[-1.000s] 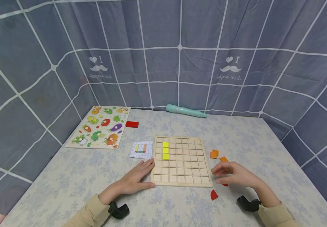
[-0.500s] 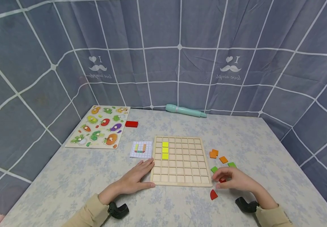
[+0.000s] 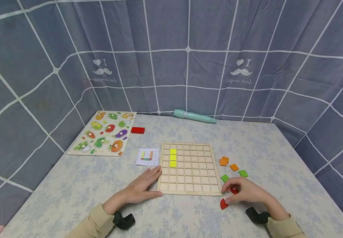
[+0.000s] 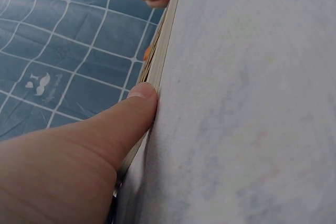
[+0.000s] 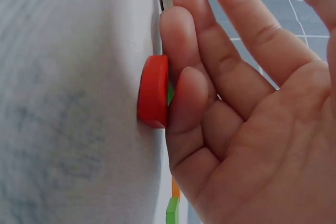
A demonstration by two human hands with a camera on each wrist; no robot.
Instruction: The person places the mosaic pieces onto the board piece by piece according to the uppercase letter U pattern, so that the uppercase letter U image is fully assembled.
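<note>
In the head view a wooden grid board [image 3: 193, 180] lies mid-table, with 3 yellow square tiles [image 3: 173, 157] in one column. My left hand [image 3: 143, 187] lies flat with extended fingers; its fingertips touch the board's left edge, as the left thumb [image 4: 128, 124] does. My right hand [image 3: 248, 191] hovers low at the board's lower right, fingers bent loosely. Its thumb is at a red quarter-round piece [image 3: 223, 204], without a visible grip. Another red piece [image 3: 234, 190] shows between thumb and fingers. In the right wrist view a red piece [image 5: 153, 92] stands beside the fingertips.
Green tiles [image 3: 243, 173] and orange tiles [image 3: 234, 167] lie beyond the right hand. A pattern card [image 3: 147, 156] is left of the board. Farther back are a vegetable puzzle board [image 3: 104, 134], a red block [image 3: 138, 130] and a teal tube-shaped object [image 3: 193, 116].
My right hand has moved toward me, uncovering the green tiles, and its thumb has come to the nearer red piece. My left hand has stayed at the board's edge.
</note>
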